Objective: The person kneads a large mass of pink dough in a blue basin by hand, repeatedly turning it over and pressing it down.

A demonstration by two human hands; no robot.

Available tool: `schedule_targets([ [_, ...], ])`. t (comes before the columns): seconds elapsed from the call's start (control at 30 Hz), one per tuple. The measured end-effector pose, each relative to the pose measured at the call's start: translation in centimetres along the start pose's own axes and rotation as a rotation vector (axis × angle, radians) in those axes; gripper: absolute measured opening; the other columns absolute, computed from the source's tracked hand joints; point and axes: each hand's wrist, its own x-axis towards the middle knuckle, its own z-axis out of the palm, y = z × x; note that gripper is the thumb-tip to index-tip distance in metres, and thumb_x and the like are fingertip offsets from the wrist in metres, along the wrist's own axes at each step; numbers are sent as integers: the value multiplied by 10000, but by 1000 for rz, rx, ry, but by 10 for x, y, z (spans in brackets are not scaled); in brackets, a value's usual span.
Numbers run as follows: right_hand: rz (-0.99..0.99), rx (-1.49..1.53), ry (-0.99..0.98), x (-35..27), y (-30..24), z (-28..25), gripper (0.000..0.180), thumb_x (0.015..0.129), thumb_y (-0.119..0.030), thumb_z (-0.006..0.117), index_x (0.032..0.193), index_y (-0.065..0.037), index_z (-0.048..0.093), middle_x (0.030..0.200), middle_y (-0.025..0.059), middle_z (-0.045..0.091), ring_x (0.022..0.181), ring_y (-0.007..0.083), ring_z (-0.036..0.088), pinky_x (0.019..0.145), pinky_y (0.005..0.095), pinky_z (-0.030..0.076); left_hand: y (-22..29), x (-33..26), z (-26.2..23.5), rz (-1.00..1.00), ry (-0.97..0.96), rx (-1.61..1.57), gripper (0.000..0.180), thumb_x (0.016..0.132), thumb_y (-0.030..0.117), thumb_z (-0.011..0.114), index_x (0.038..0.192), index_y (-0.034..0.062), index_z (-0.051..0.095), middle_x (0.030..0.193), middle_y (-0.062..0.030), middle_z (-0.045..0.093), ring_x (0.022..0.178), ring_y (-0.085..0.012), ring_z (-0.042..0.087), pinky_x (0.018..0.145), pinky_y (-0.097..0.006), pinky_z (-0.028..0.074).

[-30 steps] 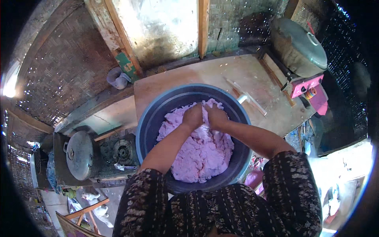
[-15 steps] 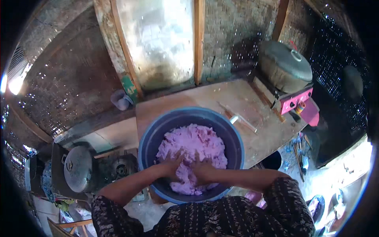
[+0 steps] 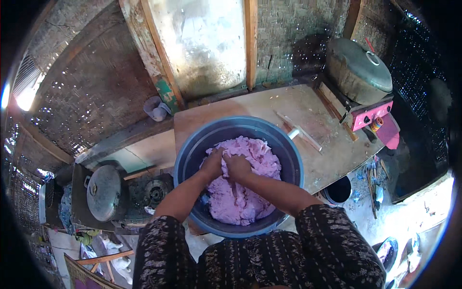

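Note:
A wide blue basin [image 3: 297,166] holds a large mass of pink dough [image 3: 243,207], crumbly and uneven on top. My left hand [image 3: 211,166] and my right hand [image 3: 237,167] are side by side in its far part, almost touching. Their fingers curl down into the dough, and the fingertips are hidden there. A furrow runs through the dough below my wrists. Right of the basin, a white-handled tool [image 3: 294,133] and a thin flat strip [image 3: 312,139] lie on the wooden table [image 3: 317,113].
A large lidded pot [image 3: 358,72] stands on a pink stove [image 3: 369,115] at the back right. To the left are another lidded pot [image 3: 104,192] and a burner [image 3: 156,191]. A dark bucket [image 3: 338,189] sits below the table's right edge. A plastic jug [image 3: 157,109] rests by the wall.
Both hands have moved from the dough's near middle to its far side and drawn closer together, their fingers now curled into it. The view has shifted slightly.

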Motion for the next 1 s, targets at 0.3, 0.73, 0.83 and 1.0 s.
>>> schedule_targets([
  [0.3,-556,-171,45,-37,59,-11,733,641,-282,770,1247,-8,461,1106,232,575,1080,407,527,873,446,464,36,-27,-30,165,-187,294,641,737,253,692,1272,27,420,1256,-301,457,1174,-422,464,992,-452,380],
  [0.73,112,846,-509,47,116,-75,779,904,-627,360,1458,-99,210,1438,120,351,1190,283,449,940,414,422,10,27,-91,-43,-358,88,668,879,559,494,1165,-42,544,1076,-260,609,971,-371,608,831,-404,464],
  [0.83,48,877,-561,77,111,-48,766,886,-651,362,1442,-131,279,1465,79,314,1272,243,364,1034,381,303,12,22,-108,-23,-218,-167,601,902,506,493,1197,-17,524,1140,-266,582,1104,-409,533,918,-415,419],
  [1.0,5,1115,-757,105,101,-6,668,907,-566,409,1399,-116,373,1402,76,405,1212,215,438,999,361,365,7,31,-96,53,-122,-149,552,923,498,441,1170,16,544,1099,-290,581,1029,-439,554,864,-468,437],
])
